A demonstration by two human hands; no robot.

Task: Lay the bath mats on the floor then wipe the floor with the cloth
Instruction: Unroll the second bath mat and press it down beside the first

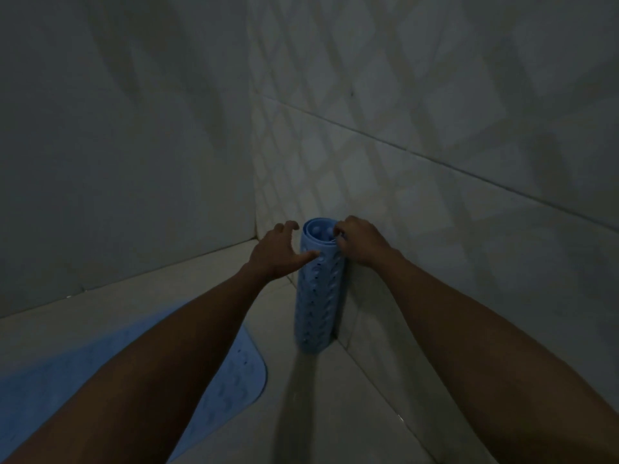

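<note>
A blue bath mat rolled into a tube (pixel 318 303) stands upright on the floor against the right wall, near the corner. My right hand (pixel 360 242) pinches the top rim of the roll on its right side. My left hand (pixel 279 251) has its fingers spread, the thumb resting on the roll's upper left side. A second blue bath mat (pixel 231 373) lies flat on the floor at the lower left, partly hidden under my left forearm. No cloth is in view.
Pale tiled walls (pixel 435 128) meet in a corner just behind the roll. The light floor (pixel 335 413) runs between the flat mat and the right wall. The room is dim.
</note>
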